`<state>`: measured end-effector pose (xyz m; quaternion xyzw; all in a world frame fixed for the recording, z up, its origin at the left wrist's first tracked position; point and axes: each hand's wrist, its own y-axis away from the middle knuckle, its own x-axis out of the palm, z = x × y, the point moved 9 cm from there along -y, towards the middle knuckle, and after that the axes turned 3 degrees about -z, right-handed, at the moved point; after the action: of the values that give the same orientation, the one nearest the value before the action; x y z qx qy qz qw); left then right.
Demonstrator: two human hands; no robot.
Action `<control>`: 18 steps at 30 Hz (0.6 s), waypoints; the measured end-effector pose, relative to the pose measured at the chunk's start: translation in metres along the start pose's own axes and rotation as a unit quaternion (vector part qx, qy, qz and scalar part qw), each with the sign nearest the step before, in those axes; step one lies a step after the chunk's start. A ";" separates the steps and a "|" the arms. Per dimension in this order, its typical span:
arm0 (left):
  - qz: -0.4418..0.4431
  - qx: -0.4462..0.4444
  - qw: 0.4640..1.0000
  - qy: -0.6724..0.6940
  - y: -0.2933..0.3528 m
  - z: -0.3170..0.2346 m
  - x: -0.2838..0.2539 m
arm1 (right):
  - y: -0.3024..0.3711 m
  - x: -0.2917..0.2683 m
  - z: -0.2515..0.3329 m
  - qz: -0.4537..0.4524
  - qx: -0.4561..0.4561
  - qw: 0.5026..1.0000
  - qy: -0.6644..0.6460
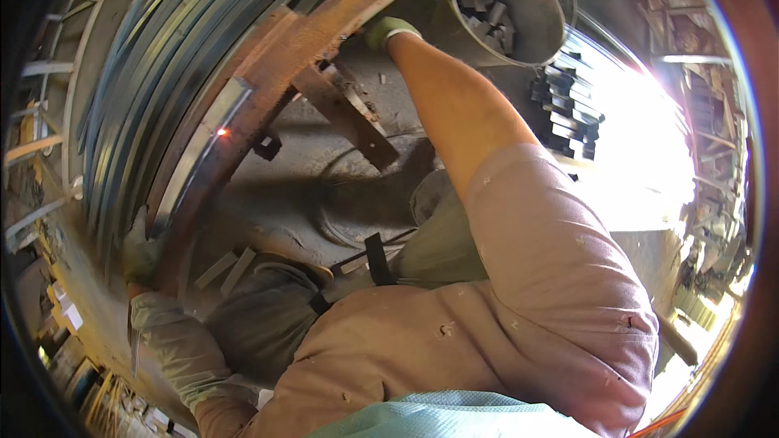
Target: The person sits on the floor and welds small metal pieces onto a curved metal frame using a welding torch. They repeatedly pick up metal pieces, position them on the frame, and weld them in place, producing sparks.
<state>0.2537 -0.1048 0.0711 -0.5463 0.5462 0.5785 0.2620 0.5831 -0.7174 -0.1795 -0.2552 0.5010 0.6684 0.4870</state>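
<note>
A long rusty steel beam (341, 12) runs from the lower left to the top. Along it, at the left, lies a pale metal bar (199, 142) with a small glowing orange spot on its edge. My left hand (142, 255), in a dirty glove, is closed around the bar's near end; its fingers are partly blurred. My right hand (389, 32), in a greenish glove, reaches to the beam's right side. It looks curled, and what its fingers hold is hidden. Below it, a rusty flat bracket (345, 118) juts out from the beam.
Long steel profiles (154, 65) lie stacked at left. A bucket (503, 49) of small metal pieces stands at the top, beside stacked dark metal pieces (564, 109). Two short flat strips (227, 269) lie by my leg. Glaring light washes out the right side.
</note>
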 end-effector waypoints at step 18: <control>-0.120 0.128 0.983 -0.056 0.043 -0.145 -0.016 | 0.045 -0.055 -0.025 0.072 -0.065 0.969 0.229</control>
<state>0.2696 -0.2446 0.1288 -0.5362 0.5309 0.4981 0.4272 0.5601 -0.7631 -0.1243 -0.3956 0.5720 0.6565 0.2921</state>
